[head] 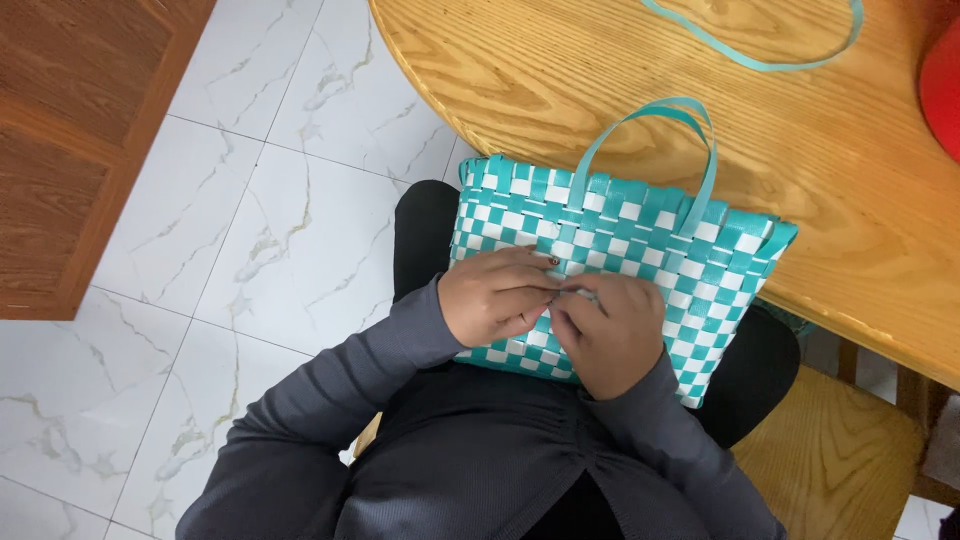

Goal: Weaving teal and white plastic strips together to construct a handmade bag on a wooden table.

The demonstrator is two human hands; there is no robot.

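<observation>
Both hands, left hand and right hand, pinch a strip on the woven basket at frame centre; a slipped pinch could loosen the weave.

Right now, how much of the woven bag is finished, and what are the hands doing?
The teal-and-white woven bag looks mostly done: its checkered side is full and a handle is on. Both the left hand and right hand pinch something at its middle. A loose teal strip lies unused on the wooden table.

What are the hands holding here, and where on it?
Both the left hand and right hand pinch the teal-and-white woven plastic basket mid-side.
</observation>
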